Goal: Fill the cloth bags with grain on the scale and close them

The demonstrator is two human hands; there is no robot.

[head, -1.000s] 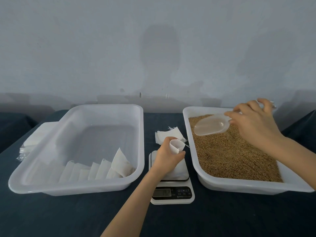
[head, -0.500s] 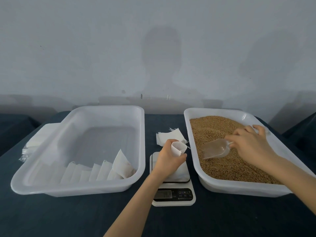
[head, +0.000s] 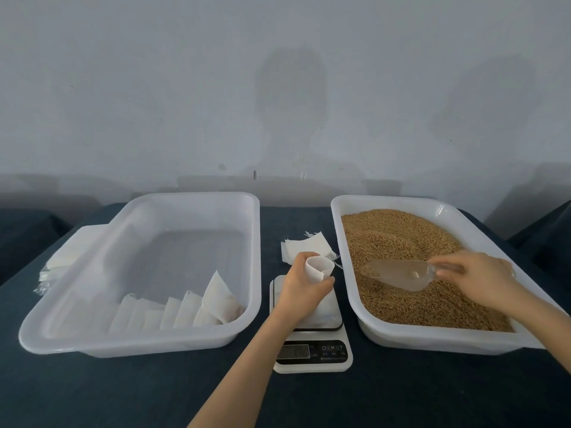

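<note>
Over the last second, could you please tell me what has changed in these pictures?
The right hand, gripping the clear scoop, came down from above the grain tray; the scoop now lies low on the grain. Nothing was picked up or let go. The left hand still holds the open cloth bag over the scale; the left tray and its filled bags stayed put.

Head-worn camera looks forward and down across the table (head: 92, 393) toward the wall (head: 185, 88).
</note>
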